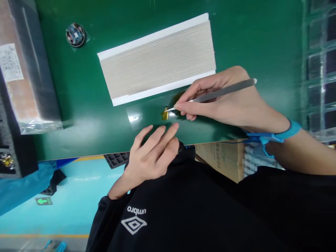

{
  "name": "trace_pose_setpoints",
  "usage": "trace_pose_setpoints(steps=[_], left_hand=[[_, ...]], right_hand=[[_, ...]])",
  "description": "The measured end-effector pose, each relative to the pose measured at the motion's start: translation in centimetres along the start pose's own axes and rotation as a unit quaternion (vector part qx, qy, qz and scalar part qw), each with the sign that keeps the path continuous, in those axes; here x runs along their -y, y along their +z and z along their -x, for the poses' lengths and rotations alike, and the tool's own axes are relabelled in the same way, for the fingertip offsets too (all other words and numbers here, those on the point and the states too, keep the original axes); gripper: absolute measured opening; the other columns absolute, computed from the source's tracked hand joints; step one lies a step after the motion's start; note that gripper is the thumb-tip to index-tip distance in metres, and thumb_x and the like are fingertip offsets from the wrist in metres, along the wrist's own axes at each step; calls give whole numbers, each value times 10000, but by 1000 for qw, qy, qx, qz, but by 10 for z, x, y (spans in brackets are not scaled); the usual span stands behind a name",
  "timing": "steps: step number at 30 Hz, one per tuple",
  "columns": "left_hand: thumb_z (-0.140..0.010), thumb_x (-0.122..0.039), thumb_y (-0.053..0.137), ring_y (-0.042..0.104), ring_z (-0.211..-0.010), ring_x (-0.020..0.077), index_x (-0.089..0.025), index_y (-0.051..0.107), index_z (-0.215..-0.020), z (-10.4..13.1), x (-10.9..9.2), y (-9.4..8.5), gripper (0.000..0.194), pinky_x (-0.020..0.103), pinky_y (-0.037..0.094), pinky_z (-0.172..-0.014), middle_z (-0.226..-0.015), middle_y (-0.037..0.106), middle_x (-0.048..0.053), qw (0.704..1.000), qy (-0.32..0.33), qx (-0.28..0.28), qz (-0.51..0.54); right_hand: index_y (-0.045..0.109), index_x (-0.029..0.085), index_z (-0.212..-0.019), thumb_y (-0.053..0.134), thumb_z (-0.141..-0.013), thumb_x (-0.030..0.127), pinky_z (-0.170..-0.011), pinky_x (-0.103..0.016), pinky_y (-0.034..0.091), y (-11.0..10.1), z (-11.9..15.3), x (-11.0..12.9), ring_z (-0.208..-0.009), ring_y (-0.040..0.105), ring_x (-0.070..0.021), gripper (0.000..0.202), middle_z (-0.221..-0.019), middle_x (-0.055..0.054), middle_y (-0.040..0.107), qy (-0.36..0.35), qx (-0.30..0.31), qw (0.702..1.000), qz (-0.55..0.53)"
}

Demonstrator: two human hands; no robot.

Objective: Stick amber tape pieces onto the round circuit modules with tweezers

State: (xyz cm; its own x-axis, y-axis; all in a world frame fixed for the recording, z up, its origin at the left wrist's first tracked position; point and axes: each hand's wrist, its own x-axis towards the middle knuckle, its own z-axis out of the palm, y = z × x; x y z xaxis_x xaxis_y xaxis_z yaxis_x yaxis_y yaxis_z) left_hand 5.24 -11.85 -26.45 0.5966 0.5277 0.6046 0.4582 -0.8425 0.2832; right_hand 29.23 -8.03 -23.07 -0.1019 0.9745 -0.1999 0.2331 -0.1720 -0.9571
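A pair of metal tweezers (223, 91) is gripped in my right hand (225, 98), which wears a blue wrist strap (280, 134). The tweezer tips touch a small piece of yellow, shiny film (165, 114) on the green work surface. Just below the film, my left hand (154, 152) lies at the table's front edge with its fingers stretched out and apart. It holds nothing that I can see. Left of the film a clear, glossy patch (134, 118) lies on the surface. Behind both hands rests a white card with a ribbed beige face (160, 59).
A round circuit-board part (75, 35) sits at the back left of the green table (86, 126). A plastic-wrapped package (28, 70) stands at the left edge. Clear plastic trays (321, 77) line the right side. A cardboard box (223, 157) is below the table edge.
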Motion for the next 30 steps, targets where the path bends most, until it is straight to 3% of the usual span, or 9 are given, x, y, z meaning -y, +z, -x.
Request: trace_pose_setpoints(steps=[3,7,13,17,19,21,24,27,30], left_hand=[[-1137,-133,525,817,-1155,245,-204,679,-1032,-2,0,7,199,436,551,-1127,-1289,875,91,999,-19,40,-26],[-1124,-121,532,781,-1194,239,-222,676,-1014,0,1,10,207,453,499,-1227,-1297,877,60,998,-37,37,-26],[-1139,-144,520,778,-1189,238,-197,685,-1028,2,6,7,206,458,480,-1256,-1280,879,78,999,-12,34,-8],[-1118,-118,535,799,-1191,251,-187,702,-1073,-1,11,-10,186,470,557,-1191,-1268,878,102,998,-1,42,52],[-1133,-148,539,807,-1118,245,-179,737,-1163,-10,15,-25,203,457,623,-1081,-1234,883,102,991,-28,15,131],[-1144,-209,603,802,-1031,215,-226,782,-1235,-28,23,-38,202,409,663,-949,-1175,885,59,963,-112,-19,245],[-1109,-318,741,784,-902,174,-311,854,-1145,-62,48,-43,119,327,669,-748,-1099,855,11,877,-254,-6,409],[-1023,-449,854,777,-815,159,-277,867,-1057,-91,80,-27,176,285,672,-667,-1074,842,30,810,-323,22,489],[-966,-475,902,799,-780,152,-267,844,-1152,-100,102,-9,285,297,709,-749,-1098,854,34,781,-343,48,520]], right_hand=[[884,246,-846,1003,-840,344,-551,-285,592,-2,2,1,-574,712,-149,154,-702,-11,774,4,1,1000,5],[882,213,-829,1044,-800,378,-523,-232,583,-5,2,1,-538,691,-128,232,-687,-29,771,-13,-3,999,-40],[886,195,-796,1076,-741,265,-435,-147,533,-2,-11,26,-468,662,-98,210,-677,-19,776,-116,9,983,-145],[803,198,-679,1072,-741,458,-437,-133,505,-1,-12,61,-465,602,-49,379,-571,47,686,-121,-83,982,-119],[808,189,-759,1043,-758,581,-479,-163,567,0,-10,68,-526,664,-79,456,-625,43,693,-97,-143,975,-140],[821,194,-909,1012,-765,682,-514,-241,643,0,-10,67,-626,764,-168,543,-724,16,729,-75,-167,967,-177],[791,205,-1033,971,-764,783,-545,-318,694,1,-15,63,-723,825,-260,662,-784,-16,743,-77,-180,957,-216],[762,207,-1043,966,-759,803,-559,-341,704,-1,-21,62,-746,835,-288,691,-779,-29,739,-104,-191,954,-207],[743,208,-1024,977,-753,795,-554,-350,697,-2,-27,60,-758,837,-302,687,-775,-41,738,-131,-219,952,-173]])
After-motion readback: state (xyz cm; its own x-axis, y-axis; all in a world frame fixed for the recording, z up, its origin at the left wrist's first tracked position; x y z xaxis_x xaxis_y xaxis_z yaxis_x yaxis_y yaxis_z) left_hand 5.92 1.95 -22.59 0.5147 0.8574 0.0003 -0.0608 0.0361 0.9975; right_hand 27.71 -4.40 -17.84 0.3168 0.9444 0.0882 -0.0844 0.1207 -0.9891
